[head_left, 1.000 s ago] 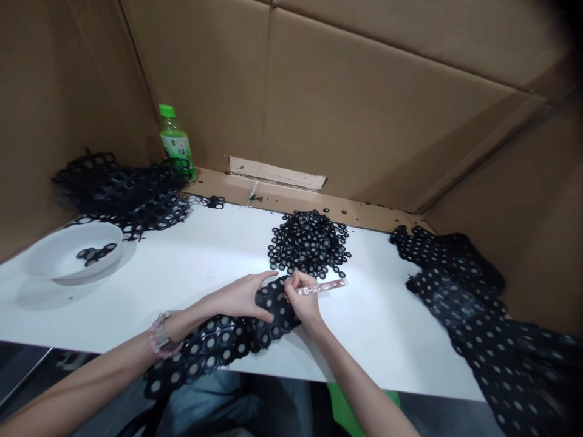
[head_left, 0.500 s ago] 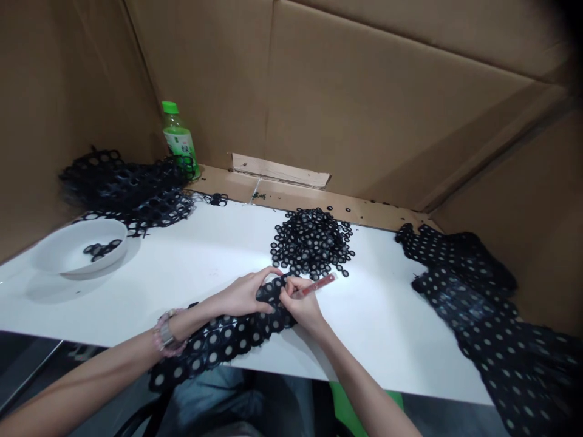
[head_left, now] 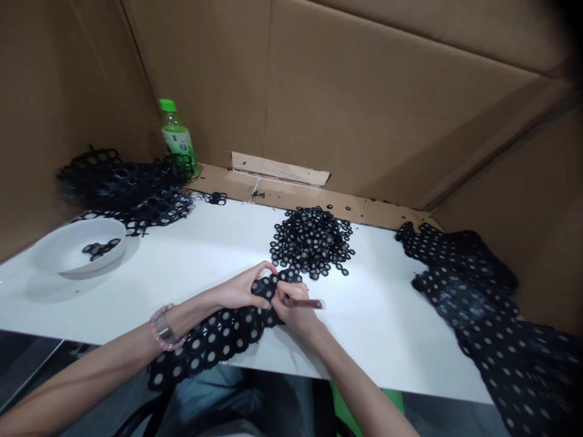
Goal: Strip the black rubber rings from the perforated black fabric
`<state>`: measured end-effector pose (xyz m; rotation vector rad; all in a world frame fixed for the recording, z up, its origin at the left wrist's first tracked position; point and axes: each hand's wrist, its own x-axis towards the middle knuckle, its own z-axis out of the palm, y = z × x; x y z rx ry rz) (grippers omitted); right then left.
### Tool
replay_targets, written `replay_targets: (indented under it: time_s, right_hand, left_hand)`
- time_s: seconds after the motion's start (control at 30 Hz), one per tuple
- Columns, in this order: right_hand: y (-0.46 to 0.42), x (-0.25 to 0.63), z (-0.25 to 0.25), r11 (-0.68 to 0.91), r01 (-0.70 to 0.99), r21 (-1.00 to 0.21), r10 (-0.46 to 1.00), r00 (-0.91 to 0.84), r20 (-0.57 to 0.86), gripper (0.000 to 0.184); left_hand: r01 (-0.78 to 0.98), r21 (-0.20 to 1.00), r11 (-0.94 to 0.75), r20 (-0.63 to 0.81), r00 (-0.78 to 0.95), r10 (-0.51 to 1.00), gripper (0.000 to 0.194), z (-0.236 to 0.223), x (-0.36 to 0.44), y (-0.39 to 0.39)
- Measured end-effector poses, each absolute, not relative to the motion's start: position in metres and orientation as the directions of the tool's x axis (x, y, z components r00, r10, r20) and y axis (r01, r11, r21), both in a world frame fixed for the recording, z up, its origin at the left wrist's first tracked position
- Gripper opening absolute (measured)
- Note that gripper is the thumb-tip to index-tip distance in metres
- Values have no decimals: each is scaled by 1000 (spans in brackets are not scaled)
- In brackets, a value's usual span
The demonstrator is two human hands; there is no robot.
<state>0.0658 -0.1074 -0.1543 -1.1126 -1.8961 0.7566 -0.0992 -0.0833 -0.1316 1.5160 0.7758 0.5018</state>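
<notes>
Now, from the head view, the left hand (head_left: 239, 290) clenches the upper end of the black perforated strip (head_left: 214, 340) on the table (head_left: 364, 346), its fingers (head_left: 266, 267) curled over. The right hand (head_left: 294, 311) grips a red pen-like tool (head_left: 307, 303) right beside them; holding the strip close to the tool should steady it. The strip's long axis runs diagonally, its held end pointing up and right.

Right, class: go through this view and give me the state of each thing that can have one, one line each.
left hand: closed, fingers curled
right hand: closed
pen-like tool: held in the right hand
black ring strip: bunched under the hands, overhanging the table edge
loose black rings: heaped
white bowl: holding a few rings
green-capped bottle: upright, capped
</notes>
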Motion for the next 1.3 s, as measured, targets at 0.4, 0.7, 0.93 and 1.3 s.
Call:
replay_targets:
  time_s: [0.4, 0.7, 0.93, 1.3]
  right_hand:
    - [-84, 70, -148, 105, 46, -993, 992, -78, 101, 29]
    - [-80, 71, -154, 148, 186, -971, 980, -160, 118, 29]
    - [-81, 70, -159, 168, 239, -956, 974, -192, 123, 27]
    - [-83, 69, -154, 258, 387, -885, 957, -227, 179, 26]
  left_hand:
    - [502, 798, -332, -108, 662, 741, 53, -122, -108, -39]
    - [548, 783, -296, -109, 589, 801, 89, -128, -105, -50]
    - [619, 708, -340, -119, 578, 807, 88, -133, -103, -55]
    - [470, 820, -327, -34, 611, 791, 72, -136, -104, -55]
